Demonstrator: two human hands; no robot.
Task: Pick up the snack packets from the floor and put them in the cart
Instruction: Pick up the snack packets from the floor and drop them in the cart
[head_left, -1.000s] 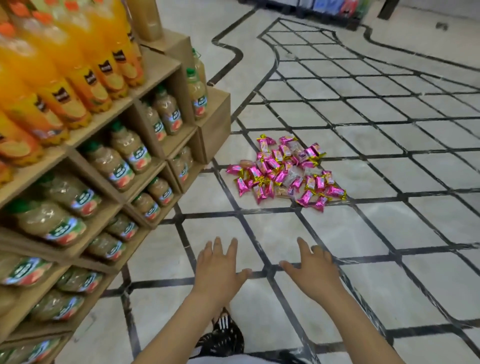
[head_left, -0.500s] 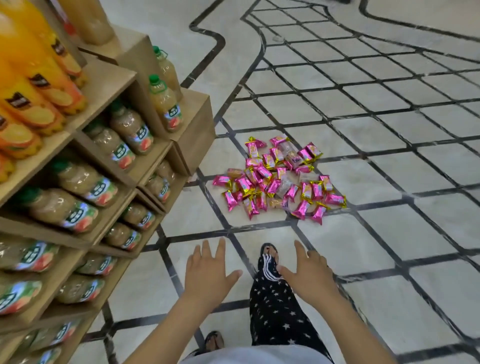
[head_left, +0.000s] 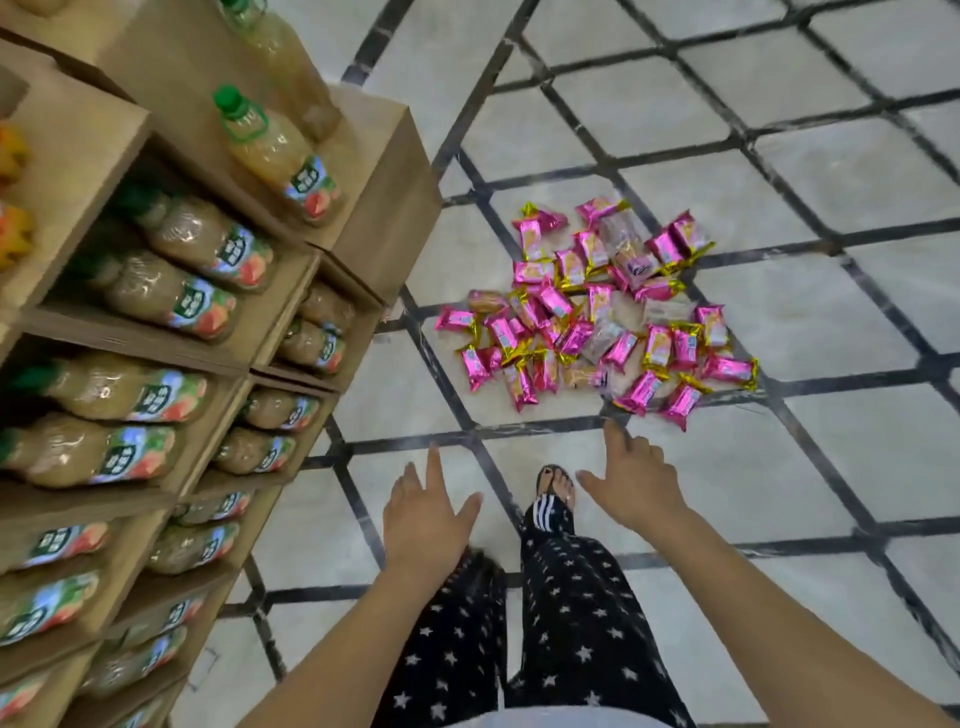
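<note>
A heap of several pink and gold snack packets (head_left: 597, 312) lies on the tiled floor, just right of the shelf's corner. My right hand (head_left: 631, 480) reaches forward with straight fingers, its tips a short way below the pile's near edge, holding nothing. My left hand (head_left: 426, 512) is stretched out lower and to the left, fingers spread, also holding nothing. No cart is in view.
A wooden shelf unit (head_left: 384, 218) stacked with juice bottles (head_left: 275, 156) fills the left side, its corner close to the packets. My legs in star-print trousers and a sandalled foot (head_left: 556, 483) stand between my hands. Pale floor tiles (head_left: 779, 467) with dark lines spread to the right.
I have stepped closer and the view has tilted down, so the packets now lie nearer. My right hand has stretched forward towards the pile. Both hands remain free of any packet.
</note>
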